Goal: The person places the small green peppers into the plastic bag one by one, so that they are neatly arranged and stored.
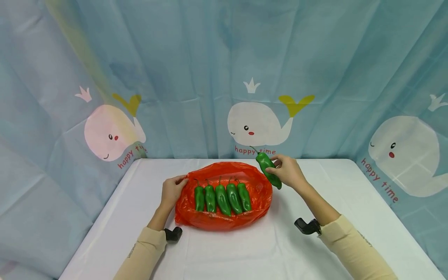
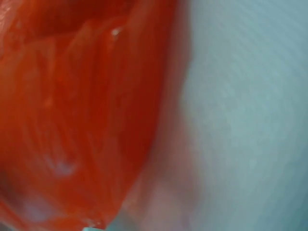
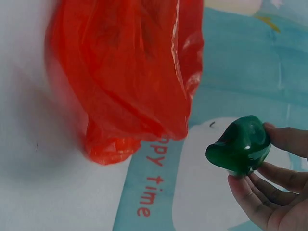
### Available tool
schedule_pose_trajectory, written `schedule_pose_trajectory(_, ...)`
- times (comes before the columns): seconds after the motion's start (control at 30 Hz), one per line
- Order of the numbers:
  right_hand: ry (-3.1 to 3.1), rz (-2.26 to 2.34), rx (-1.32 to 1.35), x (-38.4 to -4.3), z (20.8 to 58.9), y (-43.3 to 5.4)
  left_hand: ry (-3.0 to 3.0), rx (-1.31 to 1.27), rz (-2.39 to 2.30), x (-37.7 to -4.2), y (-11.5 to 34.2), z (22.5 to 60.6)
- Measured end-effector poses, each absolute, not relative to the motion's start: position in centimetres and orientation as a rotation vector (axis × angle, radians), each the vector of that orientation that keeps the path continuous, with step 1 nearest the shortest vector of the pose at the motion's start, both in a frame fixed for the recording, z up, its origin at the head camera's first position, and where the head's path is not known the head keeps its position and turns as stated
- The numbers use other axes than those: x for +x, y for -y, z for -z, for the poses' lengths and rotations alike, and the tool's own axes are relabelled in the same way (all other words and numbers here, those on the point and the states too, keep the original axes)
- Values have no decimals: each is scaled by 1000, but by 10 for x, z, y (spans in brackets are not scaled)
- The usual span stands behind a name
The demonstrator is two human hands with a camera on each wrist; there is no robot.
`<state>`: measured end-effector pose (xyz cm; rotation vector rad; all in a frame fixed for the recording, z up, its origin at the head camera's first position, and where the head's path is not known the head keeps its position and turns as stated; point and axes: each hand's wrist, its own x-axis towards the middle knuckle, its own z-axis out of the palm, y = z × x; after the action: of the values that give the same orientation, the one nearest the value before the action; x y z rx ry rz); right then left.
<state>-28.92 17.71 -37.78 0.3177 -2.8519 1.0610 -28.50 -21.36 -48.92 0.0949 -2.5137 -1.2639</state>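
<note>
A red plastic bag (image 1: 224, 223) lies spread with its mouth open on the white table, with several green peppers (image 1: 223, 200) side by side in it, stems pointing away. My left hand (image 1: 172, 190) pinches the bag's left rim between thumb and fingers; the left wrist view shows mostly the red plastic (image 2: 82, 120), blurred. Above the bag's right edge, my right hand (image 1: 287, 171) holds one green pepper (image 1: 267, 169) tilted, stem up and to the left. The right wrist view has this pepper (image 3: 243, 144) end-on, gripped between thumb and fingers.
A white-covered table (image 1: 231, 256) reaches back to a blue curtain (image 1: 196, 77) printed with whales. Black wrist cameras (image 1: 308, 226) are strapped at both sleeves. The bag's side (image 3: 130, 72) stands up beside the right hand.
</note>
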Motion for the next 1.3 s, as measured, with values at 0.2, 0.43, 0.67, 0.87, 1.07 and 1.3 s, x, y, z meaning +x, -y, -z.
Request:
schedule_pose_trajectory(0.2,2851,-1085,337,-289,383,-164,2519,113,1257,-283,214,491)
schedule_pose_trajectory(0.43,2860,-1111,369,-289,387,-153,2509,103,1248,-283,214,491)
schedule_pose_trajectory(0.67,2876,-1114,394,-285,388,-144,2514,104,1245,-283,214,490)
schedule_pose_trajectory(0.87,2886,-1105,419,-282,390,-135,2507,102,1253,-284,214,490)
schedule_pose_trajectory(1.07,2911,-1095,422,-282,394,-129,2508,115,1265,-286,215,489)
schedule_pose_trajectory(1.3,2934,-1022,446,-284,395,-131,2507,91,1227,-286,214,488)
